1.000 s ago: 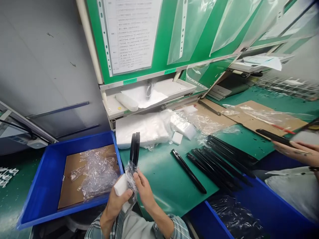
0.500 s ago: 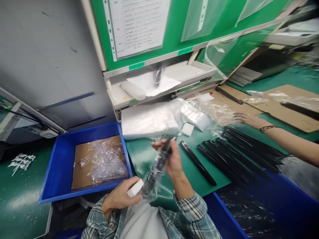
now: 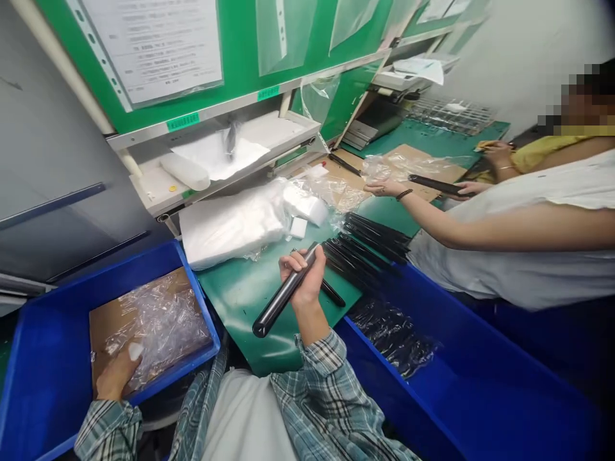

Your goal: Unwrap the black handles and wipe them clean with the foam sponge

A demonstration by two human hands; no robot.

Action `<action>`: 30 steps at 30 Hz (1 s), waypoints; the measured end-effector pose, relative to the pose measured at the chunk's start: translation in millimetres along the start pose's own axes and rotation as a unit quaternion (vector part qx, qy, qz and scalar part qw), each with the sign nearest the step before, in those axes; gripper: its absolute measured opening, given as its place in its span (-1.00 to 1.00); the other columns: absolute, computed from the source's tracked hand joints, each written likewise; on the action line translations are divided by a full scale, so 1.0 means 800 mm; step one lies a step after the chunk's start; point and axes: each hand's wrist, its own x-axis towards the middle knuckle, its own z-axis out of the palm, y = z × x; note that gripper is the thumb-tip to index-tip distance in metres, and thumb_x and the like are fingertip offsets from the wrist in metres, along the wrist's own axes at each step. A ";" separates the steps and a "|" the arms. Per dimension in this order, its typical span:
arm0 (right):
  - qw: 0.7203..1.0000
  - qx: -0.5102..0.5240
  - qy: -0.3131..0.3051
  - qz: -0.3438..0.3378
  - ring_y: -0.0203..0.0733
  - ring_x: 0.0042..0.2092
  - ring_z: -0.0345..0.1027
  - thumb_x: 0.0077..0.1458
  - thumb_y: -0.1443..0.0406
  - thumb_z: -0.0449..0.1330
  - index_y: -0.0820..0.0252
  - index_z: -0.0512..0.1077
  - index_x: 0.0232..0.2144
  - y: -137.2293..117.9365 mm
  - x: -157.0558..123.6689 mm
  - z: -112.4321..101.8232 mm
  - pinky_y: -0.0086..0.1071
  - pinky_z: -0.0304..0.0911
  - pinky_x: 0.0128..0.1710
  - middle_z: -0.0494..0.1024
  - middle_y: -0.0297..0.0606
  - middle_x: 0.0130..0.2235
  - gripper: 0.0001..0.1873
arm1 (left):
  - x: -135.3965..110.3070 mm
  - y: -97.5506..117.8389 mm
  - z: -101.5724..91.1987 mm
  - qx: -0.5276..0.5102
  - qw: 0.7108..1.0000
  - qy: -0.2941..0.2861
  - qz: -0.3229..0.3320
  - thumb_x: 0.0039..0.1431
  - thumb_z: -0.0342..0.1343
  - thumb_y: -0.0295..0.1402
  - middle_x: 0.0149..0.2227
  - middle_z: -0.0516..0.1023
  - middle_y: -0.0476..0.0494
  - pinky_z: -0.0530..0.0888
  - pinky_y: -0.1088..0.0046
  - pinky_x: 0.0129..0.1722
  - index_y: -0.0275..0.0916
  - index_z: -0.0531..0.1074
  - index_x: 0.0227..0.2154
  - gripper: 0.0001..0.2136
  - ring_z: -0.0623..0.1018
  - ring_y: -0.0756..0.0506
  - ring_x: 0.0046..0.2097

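My right hand is wrapped round a glossy black bar with a rounded end, held tilted above the green table; no bag shows around it. My left hand is down in the blue bin at left, closed on a small white block. Under and beside that hand lie crumpled clear plastic bags on a cardboard sheet. Another black bar lies on the table behind my right hand, next to a row of several black bars.
A white foam stack in plastic and a loose white block stand at the table's back, below a shelf. At right a co-worker's arm reaches over; the co-worker's other hand holds a black bar. A second blue bin holds bagged black pieces.
The black bar was in a clear bag between both hands; now my right hand holds it bare. My left hand moved left into the bin, still with the white block. The view swung right.
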 end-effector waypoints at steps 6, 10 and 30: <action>0.998 0.022 0.039 0.044 -0.45 -0.63 0.18 0.33 0.00 0.38 0.06 0.34 -0.39 0.004 -0.010 0.009 -0.49 0.55 -0.30 0.19 -0.67 -0.62 -0.58 | -0.078 0.082 0.025 -0.197 0.976 0.029 0.083 0.35 0.04 0.16 0.20 0.64 -0.25 0.58 0.19 0.16 -0.11 0.39 0.27 -0.40 0.66 -0.33 0.15; 0.996 0.016 0.037 0.082 -0.45 -0.61 0.21 0.30 0.00 0.43 0.06 0.35 -0.37 0.018 -0.015 0.020 -0.47 0.57 -0.26 0.20 -0.68 -0.61 -0.57 | -0.161 0.191 0.045 -0.539 0.772 -0.160 0.296 0.31 0.32 0.09 0.13 0.60 -0.30 0.57 0.24 0.12 -0.17 0.43 0.21 -0.42 0.63 -0.27 0.03; 0.964 0.117 -0.003 0.238 -0.46 -0.64 0.09 0.65 0.10 -0.08 0.16 0.40 0.13 0.043 -0.086 0.048 -0.65 0.12 -0.77 0.30 -0.56 -0.45 -0.64 | -0.188 0.239 0.035 -0.646 0.678 -0.110 0.333 0.50 0.12 0.12 -0.01 0.57 -0.14 0.56 0.36 -0.07 -0.09 0.36 0.08 -0.59 0.60 -0.10 -0.12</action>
